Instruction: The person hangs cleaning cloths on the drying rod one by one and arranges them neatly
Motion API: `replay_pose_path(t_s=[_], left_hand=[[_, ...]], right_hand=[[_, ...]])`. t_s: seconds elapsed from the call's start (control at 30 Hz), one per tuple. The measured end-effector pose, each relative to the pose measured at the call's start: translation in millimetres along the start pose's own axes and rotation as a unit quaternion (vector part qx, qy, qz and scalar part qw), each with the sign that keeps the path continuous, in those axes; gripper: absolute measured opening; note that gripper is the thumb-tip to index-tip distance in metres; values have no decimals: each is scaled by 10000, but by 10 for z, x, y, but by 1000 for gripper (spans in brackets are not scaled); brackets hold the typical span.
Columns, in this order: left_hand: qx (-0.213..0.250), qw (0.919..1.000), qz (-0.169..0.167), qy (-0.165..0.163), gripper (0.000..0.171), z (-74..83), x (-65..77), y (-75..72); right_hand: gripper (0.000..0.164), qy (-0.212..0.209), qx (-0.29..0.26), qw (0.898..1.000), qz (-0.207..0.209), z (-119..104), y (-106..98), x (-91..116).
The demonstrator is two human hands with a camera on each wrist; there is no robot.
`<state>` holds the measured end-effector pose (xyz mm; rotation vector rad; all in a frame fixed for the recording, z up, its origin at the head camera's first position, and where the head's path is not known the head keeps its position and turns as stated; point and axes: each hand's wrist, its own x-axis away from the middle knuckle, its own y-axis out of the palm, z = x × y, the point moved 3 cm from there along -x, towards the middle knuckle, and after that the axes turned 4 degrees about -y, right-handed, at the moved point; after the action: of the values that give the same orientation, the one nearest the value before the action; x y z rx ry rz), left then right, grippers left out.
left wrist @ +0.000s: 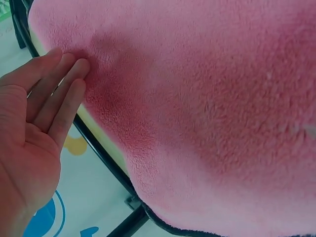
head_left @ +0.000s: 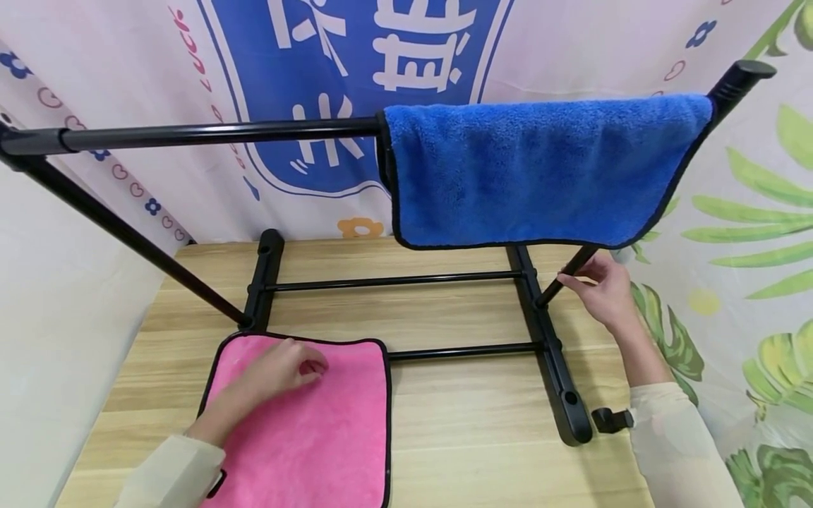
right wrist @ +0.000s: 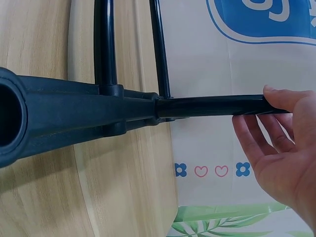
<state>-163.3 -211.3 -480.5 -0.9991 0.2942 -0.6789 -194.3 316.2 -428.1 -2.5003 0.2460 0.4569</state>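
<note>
A black metal rack stands on a wooden surface, its upright pole rising on the right. My right hand pinches that pole low down, thumb on one side and fingertips on the other, as the right wrist view also shows. Over the top bar's right part hangs a blue towel with black edging. Below my left hand, a pink towel with black edging lies spread out flat. The left fingers are loosely bent with nothing between them; whether their tips touch the pink towel I cannot tell.
Thin lower bars join the rack's two feet. A small black fitting lies on the wood beside the right foot. A printed curtain hangs behind, and a leaf-patterned one on the right.
</note>
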Motion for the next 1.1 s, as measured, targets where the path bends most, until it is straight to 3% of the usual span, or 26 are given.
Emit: replay_pose_path(t_s=[0.2, 0.47, 0.63, 0.8, 0.97, 1.1], left_hand=[[-282, 9993, 100, 228, 13, 29, 34, 71], [-514, 9982, 155, 269, 18, 18, 83, 210], [-1195, 9909, 402, 466, 10, 28, 124, 279], [-1708, 9813, 711, 523, 20, 30, 163, 300], [-1983, 9743, 870, 618, 20, 20, 180, 334], [-1990, 9738, 953, 550, 18, -1, 188, 363]], right_hand=[[15, 23, -9, 10000, -31, -10, 5, -13], [16, 74, -82, 9999, -77, -15, 4, -14], [18, 180, -139, 9997, -89, -8, 0, 15], [18, 131, -242, 9996, -24, -2, 16, 30], [18, 127, -299, 9995, 24, 14, 25, 26], [19, 181, -261, 9995, -7, 32, 18, 15]])
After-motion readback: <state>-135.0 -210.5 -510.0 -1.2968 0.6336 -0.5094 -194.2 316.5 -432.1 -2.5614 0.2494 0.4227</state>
